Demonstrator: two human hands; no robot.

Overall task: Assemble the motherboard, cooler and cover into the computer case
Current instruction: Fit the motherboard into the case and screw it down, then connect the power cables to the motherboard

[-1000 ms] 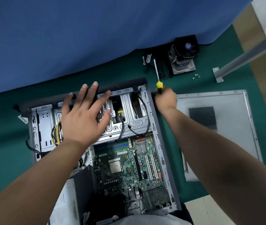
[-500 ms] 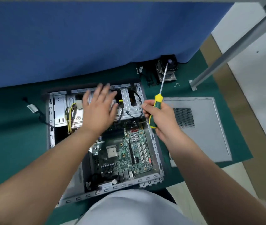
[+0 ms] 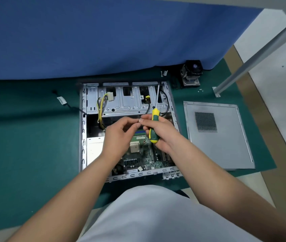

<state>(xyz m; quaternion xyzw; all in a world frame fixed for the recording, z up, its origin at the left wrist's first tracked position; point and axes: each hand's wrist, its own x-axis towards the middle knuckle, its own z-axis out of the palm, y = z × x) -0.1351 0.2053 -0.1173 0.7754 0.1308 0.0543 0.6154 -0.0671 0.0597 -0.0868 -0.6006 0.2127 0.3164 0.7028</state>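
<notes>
Since a moment ago the left hand has left the drive cage and meets the right hand above the motherboard inside the computer case. Its fingertips are pinched together, on what I cannot tell. The right hand grips the screwdriver. The cover lies flat toward the mat's right edge, the cooler at the far edge. No writing is legible.

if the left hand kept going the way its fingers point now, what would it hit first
Most likely the right hand. The left hand has its fingers aimed right, at the right thumb beside the yellow-and-green screwdriver, above the green motherboard. They look almost touching, though depth is unclear.
</notes>
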